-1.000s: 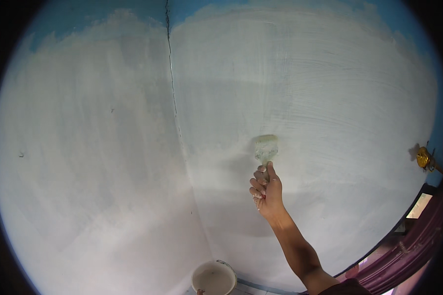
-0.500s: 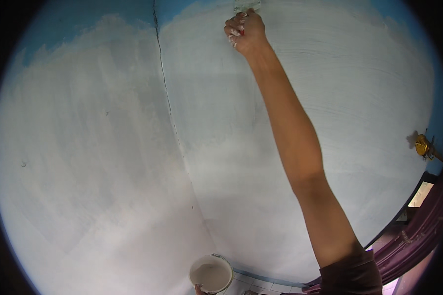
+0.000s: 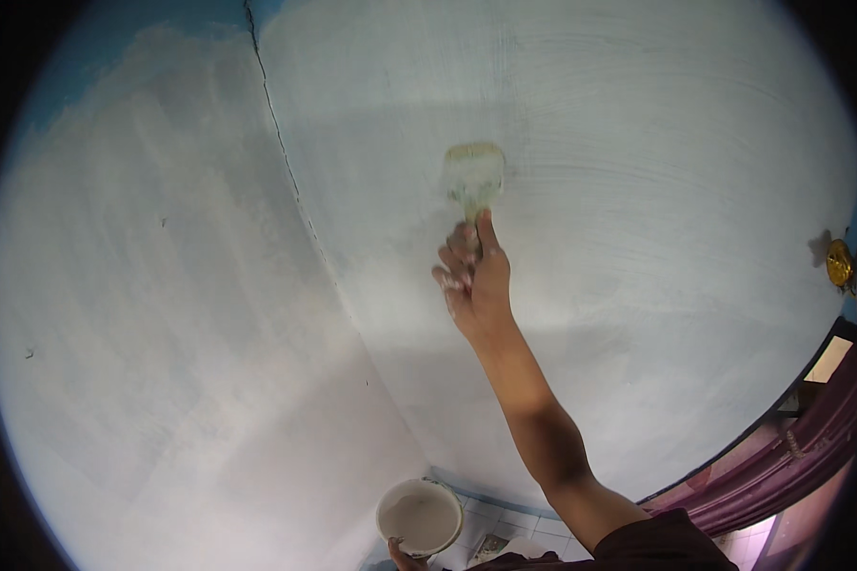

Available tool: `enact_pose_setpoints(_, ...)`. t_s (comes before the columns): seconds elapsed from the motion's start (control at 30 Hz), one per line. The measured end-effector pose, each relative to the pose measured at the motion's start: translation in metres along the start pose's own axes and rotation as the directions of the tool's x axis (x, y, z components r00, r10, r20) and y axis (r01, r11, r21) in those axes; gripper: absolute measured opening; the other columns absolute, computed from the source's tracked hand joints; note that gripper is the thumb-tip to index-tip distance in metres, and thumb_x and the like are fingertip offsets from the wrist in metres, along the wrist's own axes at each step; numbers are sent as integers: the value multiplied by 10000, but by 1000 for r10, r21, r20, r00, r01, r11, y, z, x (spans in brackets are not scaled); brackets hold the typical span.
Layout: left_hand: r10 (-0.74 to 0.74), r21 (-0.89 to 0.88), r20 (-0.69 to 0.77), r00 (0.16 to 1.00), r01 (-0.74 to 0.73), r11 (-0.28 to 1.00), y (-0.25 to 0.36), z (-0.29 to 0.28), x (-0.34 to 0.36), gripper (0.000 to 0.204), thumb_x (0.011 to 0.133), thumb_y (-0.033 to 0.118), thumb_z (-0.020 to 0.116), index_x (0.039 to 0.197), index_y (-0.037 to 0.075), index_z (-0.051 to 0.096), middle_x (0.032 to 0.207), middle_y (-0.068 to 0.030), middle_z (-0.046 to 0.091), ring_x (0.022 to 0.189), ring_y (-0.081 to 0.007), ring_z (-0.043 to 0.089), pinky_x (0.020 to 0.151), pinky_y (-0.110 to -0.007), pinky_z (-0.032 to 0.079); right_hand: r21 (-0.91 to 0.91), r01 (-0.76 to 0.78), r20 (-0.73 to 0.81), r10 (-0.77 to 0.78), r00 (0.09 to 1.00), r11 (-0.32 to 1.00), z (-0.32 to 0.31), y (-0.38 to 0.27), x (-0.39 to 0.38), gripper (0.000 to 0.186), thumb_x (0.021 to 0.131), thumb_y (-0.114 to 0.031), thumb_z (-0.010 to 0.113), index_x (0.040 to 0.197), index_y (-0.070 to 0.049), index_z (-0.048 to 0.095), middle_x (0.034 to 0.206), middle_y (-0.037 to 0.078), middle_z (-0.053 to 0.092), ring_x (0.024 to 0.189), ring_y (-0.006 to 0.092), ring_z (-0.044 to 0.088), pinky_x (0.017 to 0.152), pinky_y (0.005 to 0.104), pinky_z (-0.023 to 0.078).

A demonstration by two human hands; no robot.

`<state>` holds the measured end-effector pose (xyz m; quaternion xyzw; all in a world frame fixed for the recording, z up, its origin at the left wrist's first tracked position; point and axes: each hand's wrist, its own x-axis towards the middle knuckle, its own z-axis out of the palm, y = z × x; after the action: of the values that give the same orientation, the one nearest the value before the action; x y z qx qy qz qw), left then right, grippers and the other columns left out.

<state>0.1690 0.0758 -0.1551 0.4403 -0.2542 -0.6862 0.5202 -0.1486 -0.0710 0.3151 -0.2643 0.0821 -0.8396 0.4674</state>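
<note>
My right hand [image 3: 478,274], its fingers speckled with white, grips the handle of a wide paintbrush [image 3: 474,171]. The brush points upward against the right-hand wall [image 3: 619,247], which is coated in streaky white. At the bottom, the fingers of my left hand [image 3: 406,556] are hooked over the near rim of a white bucket [image 3: 460,521]. Whitish paint [image 3: 419,523] lies inside the bucket. The rest of my left hand is cut off by the lower edge.
A dark crack [image 3: 278,133] runs down the corner to the left wall [image 3: 162,314]. Blue paint [image 3: 76,81] shows at the upper left. On the right are a gold fitting [image 3: 839,263] and a purple curtain [image 3: 781,466]. White floor tiles [image 3: 519,519] lie below.
My right hand has come down the wall with the paintbrush, its elbow now more bent. The view has shifted slightly. My left hand stays at the bucket rim.
</note>
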Motion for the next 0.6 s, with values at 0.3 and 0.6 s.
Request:
enact_pose_setpoints(0.3,34,-37,8,999,-33,999,-4,-7,-13,607,947,537,455,1376,110,486,1288,-97,564,1182,-288,581,940,-459,508,29,-91,-303,95,948,995,-70,54,-86,432,1061,-513,397,786,-181,422,597,-60,288,451,64,241,388,214,233)
enact_pose_setpoints(0.6,60,-47,4,998,-60,997,-2,-18,-16,600,947,533,451,1371,110,490,1287,-94,564,1187,-287,579,953,-462,502,-168,222,377,-146,915,960,143,6,70,445,1049,-512,438,806,-140,446,608,-32,346,475,106,324,429,268,305)
